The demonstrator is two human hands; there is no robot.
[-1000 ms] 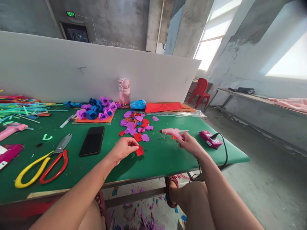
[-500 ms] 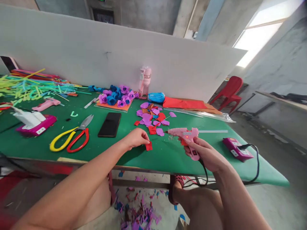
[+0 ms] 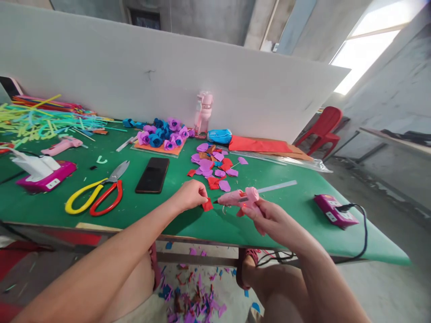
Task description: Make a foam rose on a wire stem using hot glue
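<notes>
My left hand (image 3: 191, 195) pinches a small red piece of paper or felt (image 3: 208, 205) by its edge, just over the green table. My right hand (image 3: 267, 216) is wrapped round the handle of a pink hot glue gun (image 3: 237, 197). A clear glue stick (image 3: 276, 185) pokes out of its back, and its tip points left, close to the red piece. A bit of red shows by the right fingers near the trigger. Behind both hands lies a loose pile of purple, red and brown petals (image 3: 206, 164).
Yellow-and-red-handled scissors (image 3: 104, 188) and a black phone (image 3: 152, 175) lie left of my hands. Purple and blue flowers (image 3: 164, 133) stand farther back. A magenta power strip (image 3: 336, 211) with a black cord sits at right, another power strip (image 3: 49, 177) at left. Scraps litter the floor.
My right hand has brought the glue gun left and slightly down, turning it so its tip is near the red piece. My left hand has barely moved.
</notes>
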